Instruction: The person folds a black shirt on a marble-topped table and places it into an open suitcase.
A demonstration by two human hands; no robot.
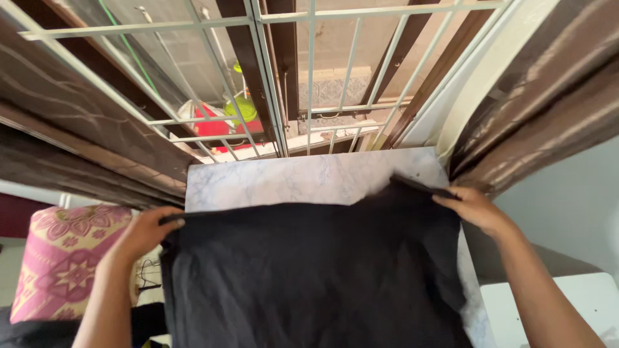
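Single head view: looks steeply down from above, close over marbled table [309, 180], facing barred window [271, 77].

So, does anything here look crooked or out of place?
Yes, slightly. The black cloth lies unevenly on the marbled board: its far edge sits higher near the right hand than near the left hand, and it sags in the middle. No tear or spill shows.

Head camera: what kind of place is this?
Probably a room at home, by a window. A white window grille with brown curtains, a patterned pink cushion, and black cloth spread over a marble-patterned board.
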